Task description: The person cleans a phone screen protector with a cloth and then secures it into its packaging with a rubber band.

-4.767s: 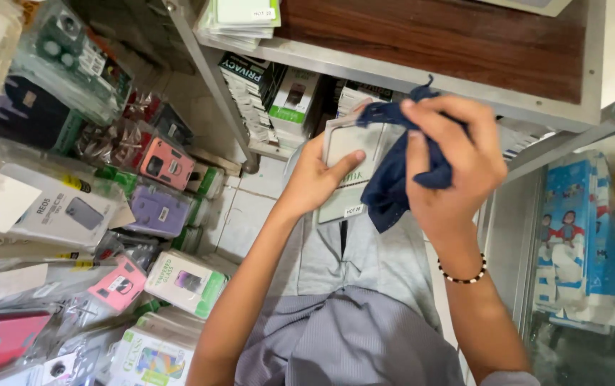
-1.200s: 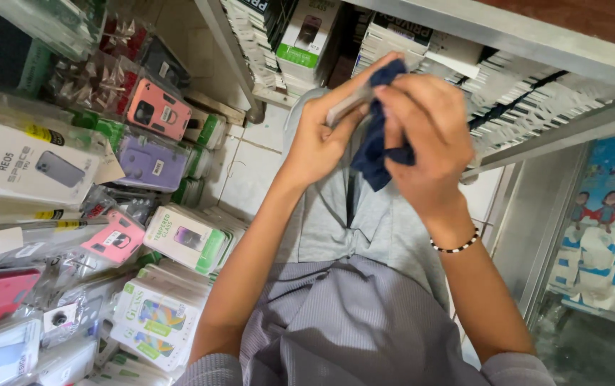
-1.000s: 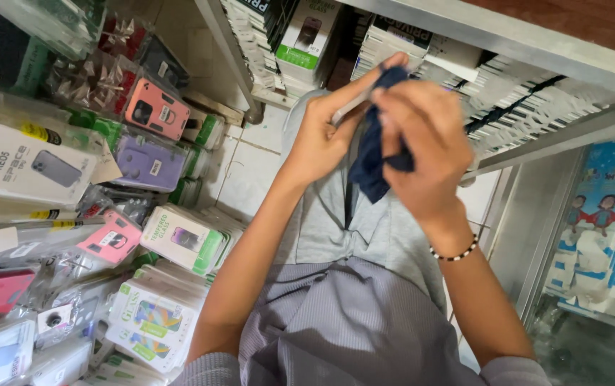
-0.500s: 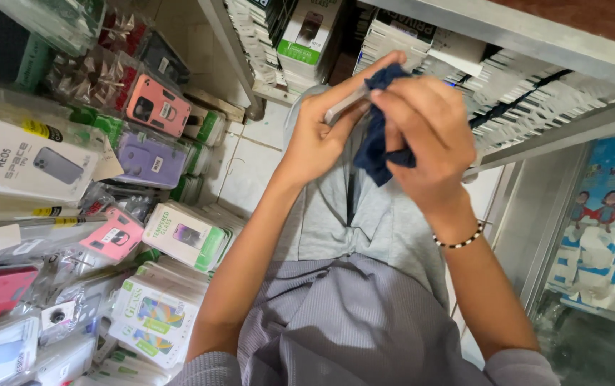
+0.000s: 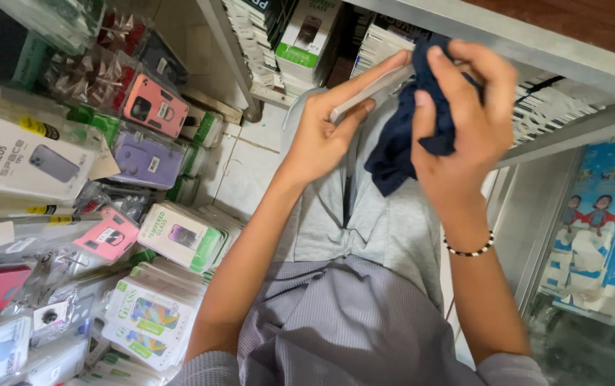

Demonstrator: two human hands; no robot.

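Head view: left hand [image 5: 321, 136] pinches a thin flat phone [image 5: 372, 91] by its edges, held up in front of the shelf [image 5: 507, 43]. Right hand [image 5: 464, 121] is closed on a dark blue cloth [image 5: 411, 136], pressed against it. Phone's probably light, stiff, slippery, so edges are the safest hold; cloth's soft.

Hemming in the left: hanging phone cases [image 5: 151, 104] and boxes [image 5: 179, 234], packed tight. Closing off the far side: a metal shelf [image 5: 550, 61] stacked with boxes. Blocking the right: a glass panel [image 5: 536, 236]. Leaving open only the middle, over the lap [image 5: 364, 229].
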